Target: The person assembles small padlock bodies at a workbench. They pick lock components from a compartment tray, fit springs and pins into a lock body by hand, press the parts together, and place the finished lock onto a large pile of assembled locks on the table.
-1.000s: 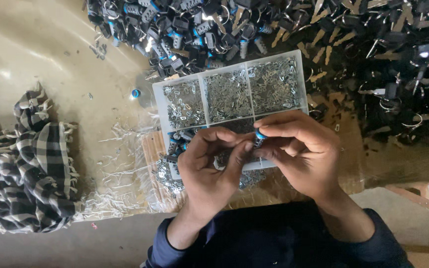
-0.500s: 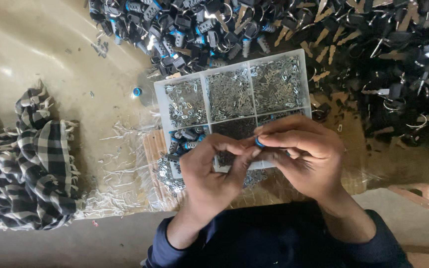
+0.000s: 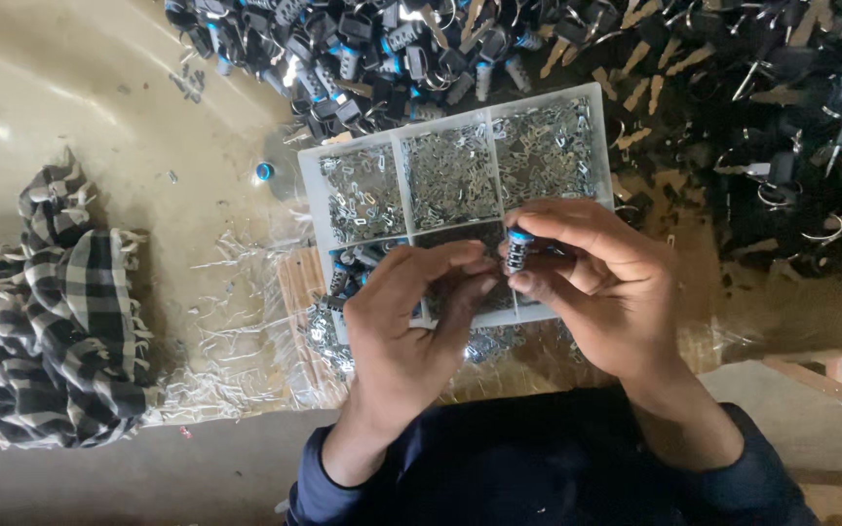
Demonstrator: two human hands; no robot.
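- Since the earlier frame, the left hand (image 3: 411,312) had slid closer to the right hand (image 3: 601,287), its fingertips now meeting the small part; the compartment tray (image 3: 592,102) had not shifted.
- The right hand was closed in a pinch on a small cylinder with a blue cap (image 3: 517,251), held upright just over the tray's near row.
- The left hand was partly curled, its fingertips closed against the cylinder's side; whether it held a tiny metal piece there could not be told.
- To do this fitting well, the judgement is that the cylinder should be kept steady over the tray, so any dropped piece lands among the metal bits.
- Beyond the tray lay a heap of dark keys and lock parts (image 3: 421,44); well to its left, a checked cloth (image 3: 60,312) sat on the bench (image 3: 70,107).
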